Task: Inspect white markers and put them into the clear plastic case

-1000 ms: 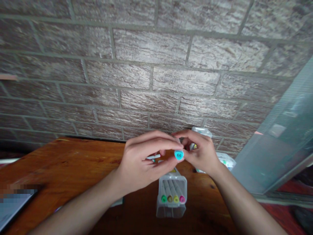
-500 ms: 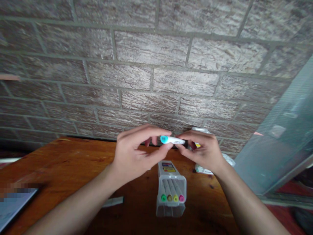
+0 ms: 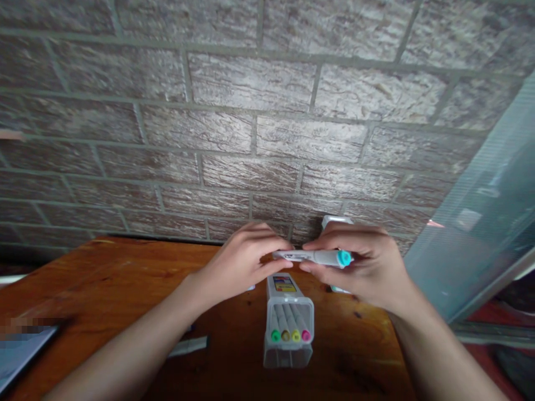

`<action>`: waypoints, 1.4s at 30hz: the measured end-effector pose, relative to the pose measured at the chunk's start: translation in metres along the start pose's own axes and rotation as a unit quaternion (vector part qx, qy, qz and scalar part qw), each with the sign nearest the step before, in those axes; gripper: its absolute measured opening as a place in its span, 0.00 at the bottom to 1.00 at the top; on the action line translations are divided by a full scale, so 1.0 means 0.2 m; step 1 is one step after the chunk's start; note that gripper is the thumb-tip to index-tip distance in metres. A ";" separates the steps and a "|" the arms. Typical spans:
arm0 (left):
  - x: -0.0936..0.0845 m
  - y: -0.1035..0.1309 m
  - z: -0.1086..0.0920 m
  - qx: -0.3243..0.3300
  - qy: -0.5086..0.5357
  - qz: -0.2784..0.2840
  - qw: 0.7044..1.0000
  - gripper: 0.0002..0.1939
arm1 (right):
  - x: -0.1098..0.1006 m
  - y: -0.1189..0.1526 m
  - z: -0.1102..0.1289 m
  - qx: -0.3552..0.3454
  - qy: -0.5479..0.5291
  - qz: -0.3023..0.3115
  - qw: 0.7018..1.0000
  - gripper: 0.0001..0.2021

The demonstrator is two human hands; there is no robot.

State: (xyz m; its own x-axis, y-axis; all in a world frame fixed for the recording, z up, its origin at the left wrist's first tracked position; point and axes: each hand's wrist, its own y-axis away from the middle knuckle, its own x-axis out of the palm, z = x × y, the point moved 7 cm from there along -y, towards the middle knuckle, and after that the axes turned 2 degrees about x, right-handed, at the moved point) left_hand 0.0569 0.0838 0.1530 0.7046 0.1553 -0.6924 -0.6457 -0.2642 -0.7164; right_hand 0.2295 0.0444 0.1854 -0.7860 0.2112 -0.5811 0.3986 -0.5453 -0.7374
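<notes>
A marker (image 3: 324,257) with a grey-white barrel and a teal end lies level between my hands, above the table. My left hand (image 3: 246,259) pinches its left end between thumb and fingertips. Thumb and fingers of my right hand (image 3: 368,264) close around the barrel near the teal end, which points right. Below them a clear plastic marker case (image 3: 268,318) lies on the table with its lid open toward me. Several markers (image 3: 289,322) rest inside in a row, with green, brown, yellow and pink ends showing.
The wooden table (image 3: 137,273) meets a brick wall (image 3: 225,128) at the back. A pale strip (image 3: 189,346) lies left of the case. At the left edge is a device with a screen (image 3: 25,359). A white plastic item (image 3: 336,219) is partly behind my right hand. A translucent panel (image 3: 480,223) stands right.
The marker has been turned end for end: its teal end pointed left and now points right. My right hand has moved further along the barrel, and my left hand now grips the opposite end.
</notes>
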 end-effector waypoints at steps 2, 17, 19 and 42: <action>0.03 0.00 -0.02 0.015 0.015 -0.003 1.000 0.07 | 0.03 0.00 0.06 -0.028 0.009 0.018 0.999 0.05; 0.04 0.00 -0.04 0.022 0.034 -0.043 0.998 0.09 | 0.06 0.02 0.18 -0.104 0.010 0.028 0.994 0.06; 0.04 0.00 -0.04 0.017 0.036 -0.041 0.998 0.09 | 0.06 0.01 0.18 -0.105 0.002 0.027 0.994 0.06; 0.06 0.03 -0.06 0.086 -0.029 -0.076 0.993 0.17 | 0.11 0.02 0.19 -0.119 -0.009 0.078 0.990 0.12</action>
State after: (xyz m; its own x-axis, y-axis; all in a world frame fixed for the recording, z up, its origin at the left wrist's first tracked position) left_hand 0.0651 0.0735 0.1403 0.7827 0.2375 -0.5753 -0.5776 -0.0669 -0.8136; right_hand 0.1964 0.0155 0.1832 -0.7131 0.1234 -0.6901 0.6145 -0.3639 -0.7000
